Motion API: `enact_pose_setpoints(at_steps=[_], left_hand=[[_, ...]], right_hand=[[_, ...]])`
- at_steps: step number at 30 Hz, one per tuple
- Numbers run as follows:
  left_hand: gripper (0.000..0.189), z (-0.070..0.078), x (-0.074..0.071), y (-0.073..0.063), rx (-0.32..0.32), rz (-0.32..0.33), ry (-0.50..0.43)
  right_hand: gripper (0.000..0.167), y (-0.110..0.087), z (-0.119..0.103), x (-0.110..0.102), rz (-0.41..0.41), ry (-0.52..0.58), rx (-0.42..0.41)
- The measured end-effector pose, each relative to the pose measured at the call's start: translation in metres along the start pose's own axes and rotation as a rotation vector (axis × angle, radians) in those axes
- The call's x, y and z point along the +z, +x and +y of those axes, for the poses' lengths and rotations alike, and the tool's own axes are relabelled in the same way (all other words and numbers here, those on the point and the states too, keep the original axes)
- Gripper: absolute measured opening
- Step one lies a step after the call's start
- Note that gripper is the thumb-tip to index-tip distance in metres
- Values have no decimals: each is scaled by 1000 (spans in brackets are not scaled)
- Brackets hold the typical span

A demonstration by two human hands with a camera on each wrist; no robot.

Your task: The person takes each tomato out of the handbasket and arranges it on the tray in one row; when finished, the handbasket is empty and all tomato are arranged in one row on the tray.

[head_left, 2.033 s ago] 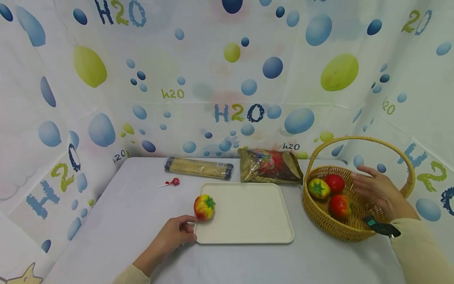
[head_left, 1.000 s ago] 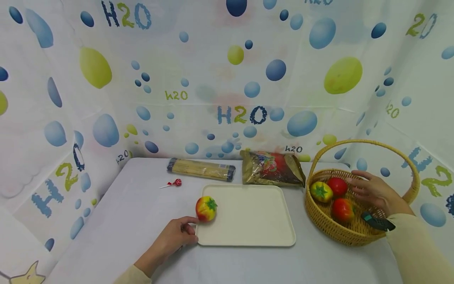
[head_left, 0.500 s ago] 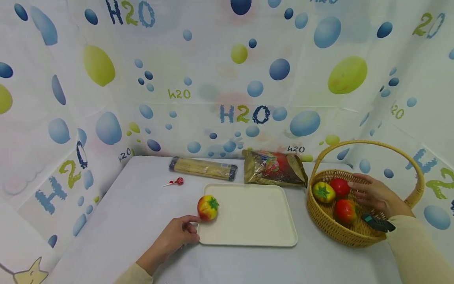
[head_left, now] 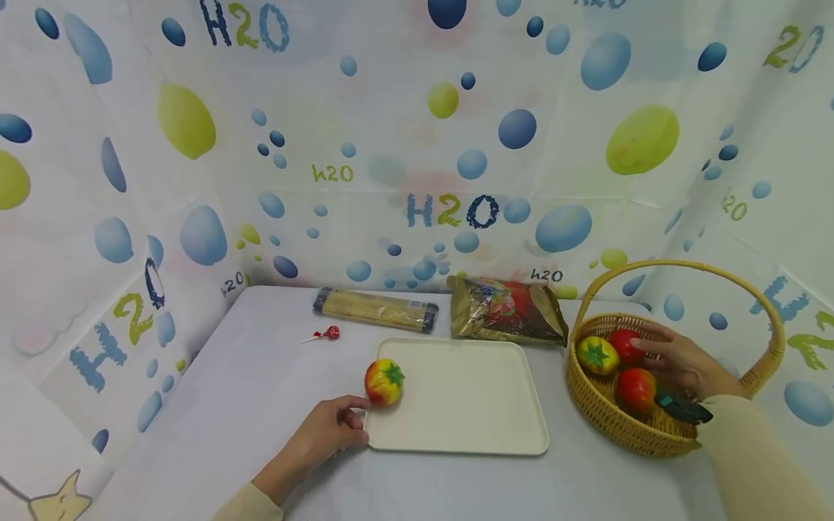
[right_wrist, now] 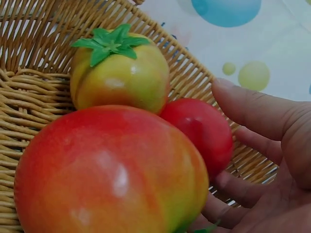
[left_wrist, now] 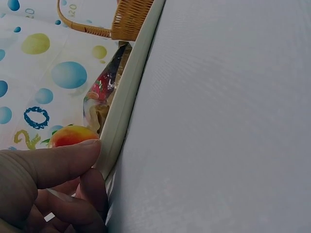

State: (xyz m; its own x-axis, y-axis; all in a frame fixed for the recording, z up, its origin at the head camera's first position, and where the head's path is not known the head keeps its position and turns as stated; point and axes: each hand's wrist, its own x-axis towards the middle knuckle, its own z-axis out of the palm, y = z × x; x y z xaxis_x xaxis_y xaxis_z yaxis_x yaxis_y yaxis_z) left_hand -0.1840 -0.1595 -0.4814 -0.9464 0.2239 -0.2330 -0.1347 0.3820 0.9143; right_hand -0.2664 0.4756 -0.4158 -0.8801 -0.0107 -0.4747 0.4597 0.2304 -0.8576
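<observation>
My left hand (head_left: 329, 434) grips the left edge of a cream tray (head_left: 469, 398), thumb near its front corner. Beside those fingertips a yellow-red toy tomato (head_left: 384, 382) with a green leafy top sits on the tray's left side. Over the wicker basket (head_left: 602, 420), my right hand (head_left: 684, 359) reaches in, thumb and fingers spread about a smaller plain red fruit (right_wrist: 201, 133). In the right wrist view the thumb stands apart from that fruit while fingers lie close along its side. A yellow toy tomato (right_wrist: 119, 75) and a big red-orange one (right_wrist: 107, 170) lie against it.
Behind the tray lie a shiny gold and red bag (head_left: 508, 310) and a flat pack of thin sticks (head_left: 376, 309) with dark ends. A red lollipop (head_left: 332, 332) lies at the back left. The basket's tall handle (head_left: 680, 263) arches above the right hand.
My right hand has moved left and deeper over the basket, from beside the plain red fruit to around it. The left hand keeps its place at the tray's edge; the head view has shifted slightly.
</observation>
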Motion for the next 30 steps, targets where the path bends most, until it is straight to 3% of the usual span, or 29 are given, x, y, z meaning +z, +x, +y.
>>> enact_pose_setpoints(at_steps=[7, 22, 30], left_hand=[[52, 1, 2, 1, -9, -3, -4], [53, 0, 2, 0, -1, 2, -16], [52, 0, 2, 0, -2, 9, -11]], right_hand=[[74, 3, 1, 1, 3, 75, -7], [81, 2, 2, 4, 47, 13, -20], [86, -2, 1, -3, 75, 67, 9]])
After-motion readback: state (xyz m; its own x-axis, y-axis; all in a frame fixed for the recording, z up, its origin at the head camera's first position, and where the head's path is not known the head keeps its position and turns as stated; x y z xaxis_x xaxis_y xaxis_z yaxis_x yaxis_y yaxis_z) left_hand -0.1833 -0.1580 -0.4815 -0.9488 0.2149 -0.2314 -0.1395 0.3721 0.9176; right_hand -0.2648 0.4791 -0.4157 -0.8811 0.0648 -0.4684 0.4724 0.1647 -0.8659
